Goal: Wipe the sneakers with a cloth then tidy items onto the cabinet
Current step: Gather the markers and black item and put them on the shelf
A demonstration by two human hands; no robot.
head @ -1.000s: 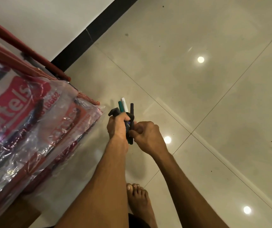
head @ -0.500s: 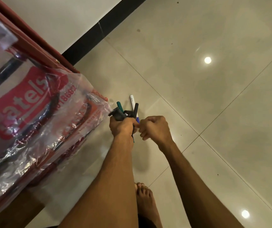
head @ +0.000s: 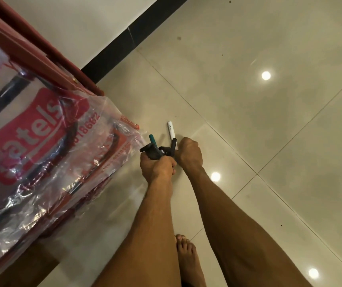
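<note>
**Pens bunched in the left hand, beside the plastic-wrapped frame**

At the far left stands a red frame (head: pixel 42 59) wrapped in clear plastic wrap (head: pixel 112 119) that is crinkled and shiny. Inside the wrap, dark bars (head: pixel 2 100) show through, and a red label (head: pixel 27 137) on it reads "Patels" in pale letters, with a row of digits beside it. The wrap's corner hangs just left of the hands.

Right of it, the left hand (head: pixel 157 168) is held above the floor (head: pixel 269 131), its grip closed round a small bunch of items. Counted, these are three pens and one black clip piece (head: pixel 152 151). The teal pen (head: pixel 152 139) sticks up on the left of the bunch, the black pen (head: pixel 173 145) on the right, and the white pen (head: pixel 171 130) reaches farthest, with its lower end hidden behind the right hand.

The right hand (head: pixel 189 154) touches the bunch from the right with its fingers curled. Whether its grip actually holds a pen cannot be told.

One bare foot (head: pixel 186 255) stands on the near floor between the forearms. The floor is glossy pale tile with thin joints and three bright round reflections (head: pixel 266 75). A black skirting (head: pixel 128 44) runs along the far wall.
</note>
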